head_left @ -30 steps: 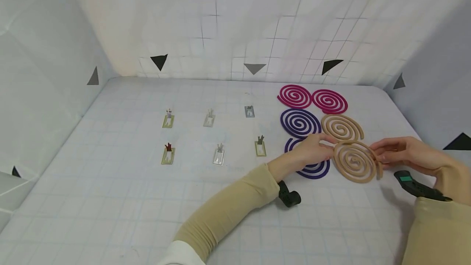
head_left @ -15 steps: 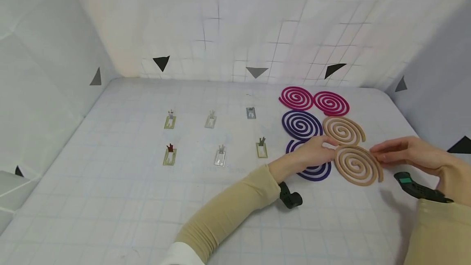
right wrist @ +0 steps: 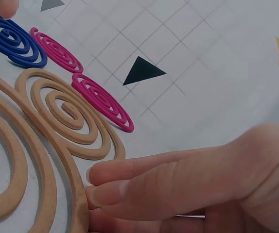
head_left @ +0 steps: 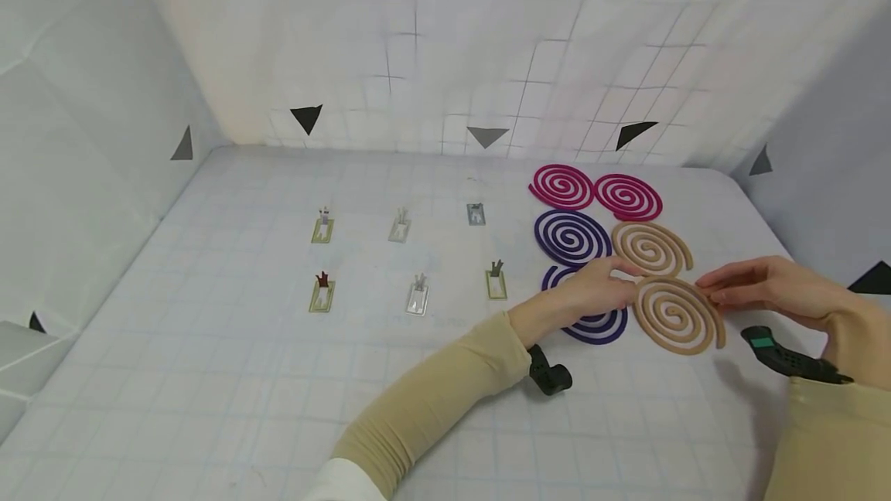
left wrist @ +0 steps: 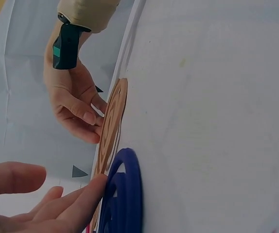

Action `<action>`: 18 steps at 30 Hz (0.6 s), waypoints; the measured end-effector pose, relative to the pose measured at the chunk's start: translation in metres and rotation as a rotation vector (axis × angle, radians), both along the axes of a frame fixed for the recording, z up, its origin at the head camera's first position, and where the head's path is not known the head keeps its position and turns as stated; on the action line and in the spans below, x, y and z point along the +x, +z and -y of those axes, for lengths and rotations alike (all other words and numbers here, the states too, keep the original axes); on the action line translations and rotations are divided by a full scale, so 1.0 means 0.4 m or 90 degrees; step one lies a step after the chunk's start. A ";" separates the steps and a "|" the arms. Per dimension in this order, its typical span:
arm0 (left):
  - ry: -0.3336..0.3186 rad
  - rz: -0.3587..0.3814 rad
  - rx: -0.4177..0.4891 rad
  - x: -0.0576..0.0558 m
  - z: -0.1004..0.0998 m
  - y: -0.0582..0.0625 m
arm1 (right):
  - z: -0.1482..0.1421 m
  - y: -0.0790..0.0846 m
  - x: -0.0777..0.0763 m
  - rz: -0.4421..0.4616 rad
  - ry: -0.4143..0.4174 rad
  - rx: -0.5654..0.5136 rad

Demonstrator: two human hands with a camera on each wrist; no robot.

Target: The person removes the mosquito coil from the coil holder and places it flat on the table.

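A flat tan spiral (head_left: pixel 674 315) lies on the table between both hands. My left hand (head_left: pixel 597 286) reaches over a dark blue spiral (head_left: pixel 600 331), partly covering it, with its fingertips at the tan spiral's left edge. In the left wrist view, that hand's thumb stands apart from its extended fingers. On the other side, my right hand (head_left: pixel 773 288) touches the tan spiral's outer rim with its fingertips. The right wrist view shows the thumb (right wrist: pixel 110 194) close to the forefinger, beside the rim. Just behind lies a second tan spiral (head_left: pixel 650 248).
Another dark blue spiral (head_left: pixel 572 238) and two magenta spirals, left (head_left: pixel 562 186) and right (head_left: pixel 629 196), lie farther back. Several small metal frames, such as the one with a red top (head_left: pixel 322 296), stand in two rows to the left. White walls enclose the table.
The loose outer end of the front tan spiral has drawn in against its coil on the right. Both hands have stayed at its edges; the view has shifted slightly.
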State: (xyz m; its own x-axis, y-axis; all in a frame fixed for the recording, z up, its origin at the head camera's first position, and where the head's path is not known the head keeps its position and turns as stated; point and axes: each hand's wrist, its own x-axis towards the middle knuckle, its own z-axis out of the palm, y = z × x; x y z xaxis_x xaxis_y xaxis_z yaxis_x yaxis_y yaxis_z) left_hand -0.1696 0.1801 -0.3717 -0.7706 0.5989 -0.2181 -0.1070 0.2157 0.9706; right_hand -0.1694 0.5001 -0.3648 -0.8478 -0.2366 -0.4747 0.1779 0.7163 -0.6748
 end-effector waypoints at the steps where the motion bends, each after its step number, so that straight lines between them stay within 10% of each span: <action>1: 0.001 0.003 0.008 0.000 0.001 -0.002 | 0.002 -0.002 -0.001 -0.003 0.002 0.002; 18: -0.011 0.001 0.034 -0.008 -0.001 -0.014 | 0.006 0.003 -0.011 0.010 0.012 -0.005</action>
